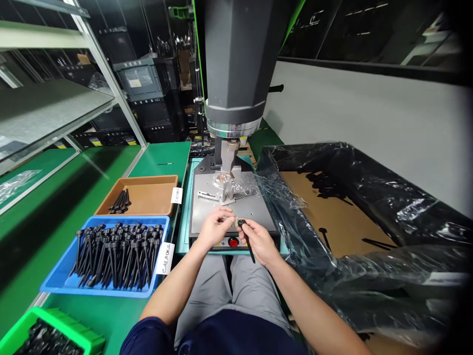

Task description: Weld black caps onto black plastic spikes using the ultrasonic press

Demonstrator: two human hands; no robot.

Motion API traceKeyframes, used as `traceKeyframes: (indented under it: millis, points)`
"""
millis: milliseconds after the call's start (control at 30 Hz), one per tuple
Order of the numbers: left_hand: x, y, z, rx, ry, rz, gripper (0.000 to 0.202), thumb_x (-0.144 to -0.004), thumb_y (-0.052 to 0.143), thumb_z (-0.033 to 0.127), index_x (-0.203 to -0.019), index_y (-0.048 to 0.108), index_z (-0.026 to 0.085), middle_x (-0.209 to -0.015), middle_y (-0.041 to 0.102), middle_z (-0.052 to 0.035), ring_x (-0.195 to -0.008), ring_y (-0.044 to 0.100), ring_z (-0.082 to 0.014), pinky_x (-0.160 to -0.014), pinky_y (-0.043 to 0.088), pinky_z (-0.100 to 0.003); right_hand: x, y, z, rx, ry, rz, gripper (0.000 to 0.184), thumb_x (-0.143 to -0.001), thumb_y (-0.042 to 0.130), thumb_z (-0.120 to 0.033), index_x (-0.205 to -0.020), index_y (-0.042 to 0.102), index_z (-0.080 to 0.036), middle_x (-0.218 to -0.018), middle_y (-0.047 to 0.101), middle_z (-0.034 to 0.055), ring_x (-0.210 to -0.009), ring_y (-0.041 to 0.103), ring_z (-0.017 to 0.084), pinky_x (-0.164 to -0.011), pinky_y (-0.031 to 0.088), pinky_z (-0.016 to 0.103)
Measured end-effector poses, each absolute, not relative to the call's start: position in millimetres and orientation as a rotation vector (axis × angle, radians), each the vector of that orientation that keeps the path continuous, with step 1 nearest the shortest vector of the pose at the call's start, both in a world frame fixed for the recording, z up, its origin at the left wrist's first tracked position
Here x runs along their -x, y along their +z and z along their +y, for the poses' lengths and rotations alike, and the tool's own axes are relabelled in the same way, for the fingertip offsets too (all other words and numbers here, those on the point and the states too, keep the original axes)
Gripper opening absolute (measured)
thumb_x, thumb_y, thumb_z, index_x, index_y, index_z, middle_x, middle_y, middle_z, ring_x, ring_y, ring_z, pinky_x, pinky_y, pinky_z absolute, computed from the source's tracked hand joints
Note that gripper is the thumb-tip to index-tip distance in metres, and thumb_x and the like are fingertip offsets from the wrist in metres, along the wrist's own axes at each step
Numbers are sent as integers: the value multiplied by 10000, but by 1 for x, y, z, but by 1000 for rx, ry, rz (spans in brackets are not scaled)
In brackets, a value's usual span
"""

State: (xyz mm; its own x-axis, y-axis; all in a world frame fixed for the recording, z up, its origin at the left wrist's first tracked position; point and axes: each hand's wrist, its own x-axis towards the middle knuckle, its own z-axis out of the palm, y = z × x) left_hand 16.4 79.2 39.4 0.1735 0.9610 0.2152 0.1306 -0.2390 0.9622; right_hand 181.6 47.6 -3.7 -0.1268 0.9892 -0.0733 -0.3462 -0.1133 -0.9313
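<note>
My right hand (260,242) is closed around a black plastic stake (249,246), its round head up and its tip pointing down. Just left of that head, my left hand (217,228) has thumb and fingers pinched together; a small pale piece seems to be at the fingertips, too small to name. Both hands are over the front edge of a grey machine base (201,214). Behind them, a metal fixture (227,192) partly wrapped in clear film sits under the horn (228,157) of a press-like machine.
A blue tray (107,291) full of black stakes lies left, with a brown tray (148,197) of several stakes behind it. A green bin (88,340) holds small black parts. At right, a film-lined carton (354,222) contains loose stakes. A red button (233,242) faces me.
</note>
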Motion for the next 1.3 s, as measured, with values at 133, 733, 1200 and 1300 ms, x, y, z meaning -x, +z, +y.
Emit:
traceKeyframes:
  millis: [133, 733, 1200, 1300]
  points:
    - [-6, 42, 126, -1414, 1410, 1294, 140, -773, 685, 304, -806, 702, 169, -1090, 641, -103, -1057, 582, -223, -842, 471, -324, -185, -8, 63, 1016, 1500, -851, 402, -694, 791, -466, -942, 662, -177, -841, 634, 38, -680, 547, 126, -578, 441, 243]
    - [-8, 41, 199, -1173, 1272, 1078, 245, -630, 770, 249, -778, 611, 134, -591, 588, 10, -504, 526, -97, -513, 404, -224, -170, -17, 167, 925, 1511, -739, 395, -625, 802, -317, -965, 650, -184, -798, 644, 19, -659, 575, 122, -592, 488, 248]
    - [-17, 20, 150, -1091, 1298, 1023, 300, -624, 780, 327, -812, 634, 146, -635, 605, 12, -590, 567, -118, -583, 428, -245, -176, -41, 165, 811, 1499, -764, 506, -658, 795, -347, -1111, 589, -254, -855, 660, -5, -646, 578, 124, -596, 474, 265]
    - [-19, 18, 144, -1095, 1292, 1024, 301, -632, 772, 341, -817, 640, 144, -650, 610, 7, -604, 572, -120, -593, 428, -246, -172, -37, 168, 832, 1500, -775, 524, -627, 802, -368, -1084, 583, -237, -837, 658, -4, -616, 567, 127, -574, 465, 267]
